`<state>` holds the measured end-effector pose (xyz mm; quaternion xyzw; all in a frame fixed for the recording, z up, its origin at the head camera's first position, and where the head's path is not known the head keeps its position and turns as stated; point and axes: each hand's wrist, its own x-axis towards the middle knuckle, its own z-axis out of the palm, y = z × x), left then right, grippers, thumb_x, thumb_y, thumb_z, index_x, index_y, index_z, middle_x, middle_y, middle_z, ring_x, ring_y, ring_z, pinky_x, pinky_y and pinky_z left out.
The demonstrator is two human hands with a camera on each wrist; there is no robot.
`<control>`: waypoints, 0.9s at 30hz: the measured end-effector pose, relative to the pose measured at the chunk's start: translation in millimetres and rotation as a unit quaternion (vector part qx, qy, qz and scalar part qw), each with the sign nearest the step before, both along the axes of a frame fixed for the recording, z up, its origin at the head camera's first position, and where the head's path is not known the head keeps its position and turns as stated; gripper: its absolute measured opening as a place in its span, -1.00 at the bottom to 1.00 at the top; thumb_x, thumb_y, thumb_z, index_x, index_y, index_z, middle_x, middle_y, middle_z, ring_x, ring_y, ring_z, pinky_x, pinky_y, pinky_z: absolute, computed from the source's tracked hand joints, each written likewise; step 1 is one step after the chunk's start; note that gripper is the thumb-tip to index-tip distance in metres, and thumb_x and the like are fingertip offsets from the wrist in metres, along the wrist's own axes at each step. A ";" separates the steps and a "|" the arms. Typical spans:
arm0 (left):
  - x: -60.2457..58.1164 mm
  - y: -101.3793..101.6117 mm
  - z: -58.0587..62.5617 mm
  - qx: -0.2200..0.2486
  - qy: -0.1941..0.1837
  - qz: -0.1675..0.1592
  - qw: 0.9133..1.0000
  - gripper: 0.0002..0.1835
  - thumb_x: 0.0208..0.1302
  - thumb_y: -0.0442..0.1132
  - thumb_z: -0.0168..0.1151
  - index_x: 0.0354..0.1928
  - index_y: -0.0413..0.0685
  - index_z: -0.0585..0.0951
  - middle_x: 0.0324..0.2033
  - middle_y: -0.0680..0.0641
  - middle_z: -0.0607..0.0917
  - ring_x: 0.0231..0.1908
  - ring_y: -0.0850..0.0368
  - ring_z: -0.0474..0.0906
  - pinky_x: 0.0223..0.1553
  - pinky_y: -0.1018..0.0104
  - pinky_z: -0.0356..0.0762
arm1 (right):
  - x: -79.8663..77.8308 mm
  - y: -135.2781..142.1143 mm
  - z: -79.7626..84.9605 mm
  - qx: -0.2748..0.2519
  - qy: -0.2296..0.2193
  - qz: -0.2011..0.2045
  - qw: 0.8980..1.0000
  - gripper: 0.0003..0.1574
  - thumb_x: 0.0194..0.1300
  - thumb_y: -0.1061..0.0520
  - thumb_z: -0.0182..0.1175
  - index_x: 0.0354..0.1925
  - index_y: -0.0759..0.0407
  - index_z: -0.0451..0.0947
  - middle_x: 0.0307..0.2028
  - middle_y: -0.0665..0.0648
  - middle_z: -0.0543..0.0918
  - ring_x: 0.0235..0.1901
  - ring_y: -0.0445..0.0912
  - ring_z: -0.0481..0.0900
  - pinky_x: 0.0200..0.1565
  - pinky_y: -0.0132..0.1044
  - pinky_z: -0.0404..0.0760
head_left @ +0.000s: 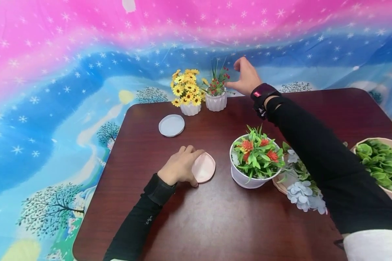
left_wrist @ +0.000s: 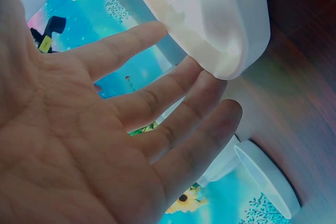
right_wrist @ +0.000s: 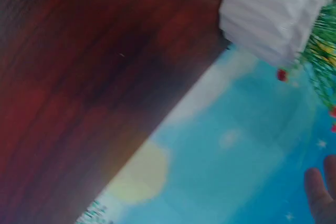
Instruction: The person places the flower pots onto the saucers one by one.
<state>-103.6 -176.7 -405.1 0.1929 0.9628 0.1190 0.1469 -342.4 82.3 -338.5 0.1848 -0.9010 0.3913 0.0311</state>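
Observation:
My left hand (head_left: 181,166) spans the left side of a small pale pink saucer (head_left: 205,168) on the table, thumb near its close edge. In the left wrist view the fingers (left_wrist: 184,103) stretch out apart, some tips right at the saucer's rim (left_wrist: 231,61). At the back, my right hand (head_left: 246,78) is held in the air with thumb and fingers spread apart. It is just right of a white fluted pot (head_left: 216,102) with red flowers and thin grass (head_left: 217,85). The right wrist view has that pot (right_wrist: 270,17) at upper right, fingertips (right_wrist: 317,195) at lower right.
A white pot of yellow flowers (head_left: 187,88) stands left of the red-flowered one. A pale grey saucer (head_left: 171,125) lies before it. Nearer are a white pot with orange flowers (head_left: 256,152), pale blue flowers (head_left: 302,194) and a leafy green plant (head_left: 380,168), right of the forearm.

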 end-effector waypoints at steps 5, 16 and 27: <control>0.6 -0.4 2.6 0.000 0.000 0.001 1.000 0.17 -0.29 -0.09 0.88 0.51 0.05 0.49 0.18 -0.15 0.56 0.19 -0.14 0.42 0.05 -0.11 0.68 | 0.8 -4.5 -15.9 -0.009 -0.039 -0.005 0.999 -0.14 0.28 0.03 0.51 0.24 0.36 0.19 0.26 0.43 0.41 0.23 0.26 0.40 0.28 0.09 0.38; 3.2 -1.8 -1.5 0.007 0.001 0.001 1.000 0.18 -0.30 -0.08 0.89 0.51 0.06 0.50 0.18 -0.14 0.56 0.18 -0.13 0.43 0.03 -0.11 0.68 | -11.8 -13.9 -45.6 0.049 -0.135 0.025 0.989 0.29 0.25 -0.16 0.51 0.54 0.48 0.04 0.45 0.51 0.27 0.39 0.34 0.30 0.39 0.18 0.32; 2.6 -2.7 -1.8 0.010 0.013 -0.006 1.000 0.18 -0.33 -0.07 0.90 0.49 0.03 0.52 0.16 -0.14 0.58 0.16 -0.14 0.43 0.03 -0.10 0.69 | -31.5 -14.8 -48.8 0.077 -0.163 0.037 0.983 0.43 0.25 -0.27 0.50 0.62 0.46 -0.06 0.53 0.51 0.21 0.49 0.37 0.23 0.44 0.23 0.31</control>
